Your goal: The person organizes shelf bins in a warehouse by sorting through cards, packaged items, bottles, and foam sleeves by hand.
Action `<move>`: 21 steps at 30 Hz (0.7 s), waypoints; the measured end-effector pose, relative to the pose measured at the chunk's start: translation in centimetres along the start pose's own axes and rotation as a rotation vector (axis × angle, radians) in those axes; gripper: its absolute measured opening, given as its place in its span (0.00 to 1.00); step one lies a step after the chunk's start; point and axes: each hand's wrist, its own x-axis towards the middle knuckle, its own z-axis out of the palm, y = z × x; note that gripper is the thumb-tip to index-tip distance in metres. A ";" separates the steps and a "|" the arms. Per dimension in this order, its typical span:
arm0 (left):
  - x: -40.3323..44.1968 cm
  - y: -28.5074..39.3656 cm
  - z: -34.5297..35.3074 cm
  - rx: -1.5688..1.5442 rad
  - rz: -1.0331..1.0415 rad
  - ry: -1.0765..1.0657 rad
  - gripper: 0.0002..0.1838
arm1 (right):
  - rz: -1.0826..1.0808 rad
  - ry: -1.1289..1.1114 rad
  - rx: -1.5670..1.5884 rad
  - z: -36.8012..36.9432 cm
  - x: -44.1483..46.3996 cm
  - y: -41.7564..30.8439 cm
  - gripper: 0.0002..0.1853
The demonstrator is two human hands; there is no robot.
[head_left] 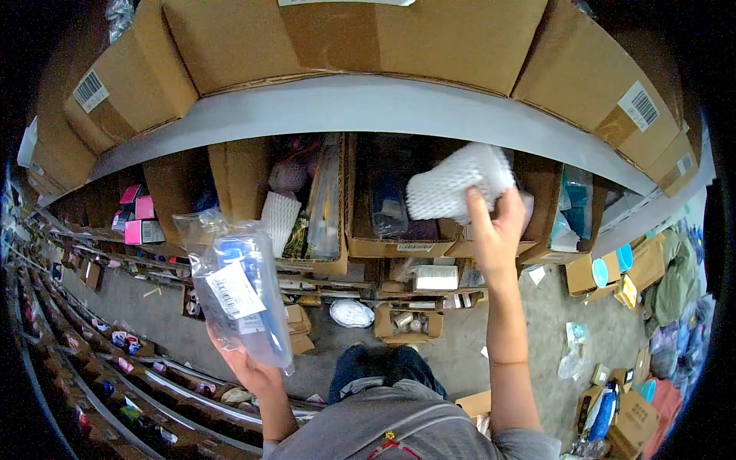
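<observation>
In my left hand (249, 369) is a clear plastic package (270, 322) with a blue item inside and white barcode labels on its front. The hand grips it near its lower end, and the loose bag top points up toward the shelf. My right hand (497, 226) pinches a white foam net sleeve (448, 188) in front of an open cardboard bin (406, 249). Whether anything is inside the sleeve cannot be seen. Behind it, the bin holds dark items and a clear-wrapped blue package (389, 207).
Large cardboard boxes (452, 42) stand on the white shelf (360, 107) above. Another bin on the left holds a white foam sleeve (280, 222). Pink boxes (143, 231) sit further left. On the floor are a small open carton (410, 337) and, at right, a plastic bag (575, 351).
</observation>
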 end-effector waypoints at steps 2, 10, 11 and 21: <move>0.8 -0.2 -1.3 -0.019 0.000 0.020 0.37 | -0.052 0.062 0.102 0.1 -0.8 -0.1 0.13; 1.4 0.6 -4.9 0.063 0.071 0.052 0.31 | -0.119 -0.683 0.102 9.7 -1.3 -4.9 0.16; 1.3 0.9 -5.0 0.059 0.066 0.088 0.31 | -0.065 -0.746 0.056 11.8 -0.8 -4.6 0.16; 1.7 2.8 -5.8 0.041 0.116 -0.018 0.36 | -0.002 -0.839 -0.277 19.6 -1.9 -1.9 0.18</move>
